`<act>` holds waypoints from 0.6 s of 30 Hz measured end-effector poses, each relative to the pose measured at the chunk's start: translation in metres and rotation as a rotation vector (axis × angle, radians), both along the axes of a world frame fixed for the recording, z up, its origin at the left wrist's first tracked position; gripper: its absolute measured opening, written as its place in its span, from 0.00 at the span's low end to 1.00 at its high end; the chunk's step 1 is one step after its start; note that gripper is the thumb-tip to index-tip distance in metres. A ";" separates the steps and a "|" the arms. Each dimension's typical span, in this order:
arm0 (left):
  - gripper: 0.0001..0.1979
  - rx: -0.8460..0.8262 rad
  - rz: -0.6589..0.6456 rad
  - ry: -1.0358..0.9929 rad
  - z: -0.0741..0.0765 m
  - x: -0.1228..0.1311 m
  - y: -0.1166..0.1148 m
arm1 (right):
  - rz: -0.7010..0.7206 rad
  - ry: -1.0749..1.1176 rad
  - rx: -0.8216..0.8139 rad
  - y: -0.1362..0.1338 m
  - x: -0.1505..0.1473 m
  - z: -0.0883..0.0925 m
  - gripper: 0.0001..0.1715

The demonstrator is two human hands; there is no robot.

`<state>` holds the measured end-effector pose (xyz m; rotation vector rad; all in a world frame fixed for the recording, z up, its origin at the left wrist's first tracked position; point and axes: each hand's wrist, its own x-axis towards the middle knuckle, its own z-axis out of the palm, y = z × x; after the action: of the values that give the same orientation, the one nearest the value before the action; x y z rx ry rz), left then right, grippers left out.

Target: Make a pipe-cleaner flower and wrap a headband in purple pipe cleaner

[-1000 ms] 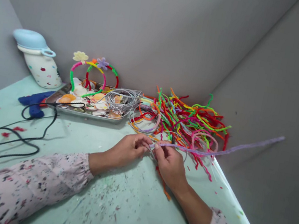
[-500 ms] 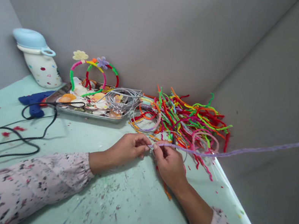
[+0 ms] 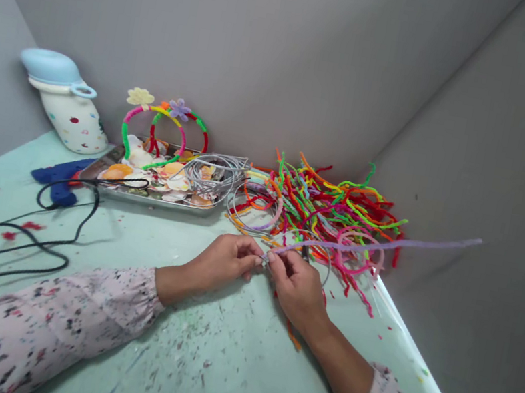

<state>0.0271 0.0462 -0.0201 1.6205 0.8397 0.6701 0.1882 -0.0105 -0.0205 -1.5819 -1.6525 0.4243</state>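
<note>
A long lilac pipe cleaner (image 3: 401, 245) runs from between the hands out to the right, its far end loose in the air. My right hand (image 3: 300, 294) pinches it near its inner end with thumb and forefinger. Beside it, my left hand (image 3: 223, 263) is closed in a pinch, its fingertips almost touching the right ones. A small greyish bit shows between them, seemingly the end of a thin grey wire hoop (image 3: 328, 274) that curves behind my right hand. The fingers cover most of the join.
Behind lies a heap of coloured pipe cleaners (image 3: 327, 201). A metal tray (image 3: 159, 203) holds shells, grey wire hoops (image 3: 218, 175) and wrapped headbands (image 3: 184, 135). At left are a blue glue gun (image 3: 62, 178), its black cable (image 3: 8, 227) and a white bottle (image 3: 73, 119).
The lilac pipe cleaner's free end has swung left and its length now rises more steeply from my fingers. Both hands stay almost in place.
</note>
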 end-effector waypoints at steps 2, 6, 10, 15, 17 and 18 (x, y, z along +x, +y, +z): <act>0.07 0.010 -0.012 0.001 0.000 0.000 0.000 | 0.018 0.010 0.004 0.000 0.000 0.000 0.15; 0.07 0.029 -0.026 -0.003 -0.003 -0.001 0.001 | 0.053 0.028 0.007 0.000 0.000 0.000 0.13; 0.06 0.034 -0.041 -0.012 -0.006 -0.001 0.001 | 0.082 0.030 0.004 -0.001 0.000 0.001 0.12; 0.06 0.030 -0.054 -0.023 -0.006 -0.001 0.001 | 0.098 0.032 0.011 -0.002 0.000 0.002 0.08; 0.06 0.028 -0.057 -0.024 -0.005 -0.001 0.001 | 0.107 0.028 0.014 -0.002 0.000 0.002 0.07; 0.06 0.026 -0.062 -0.023 -0.005 -0.001 0.001 | 0.113 0.024 0.016 -0.002 0.000 0.001 0.07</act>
<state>0.0256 0.0475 -0.0251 1.6521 0.7637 0.6574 0.1885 -0.0125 -0.0197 -1.4713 -1.7276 0.4858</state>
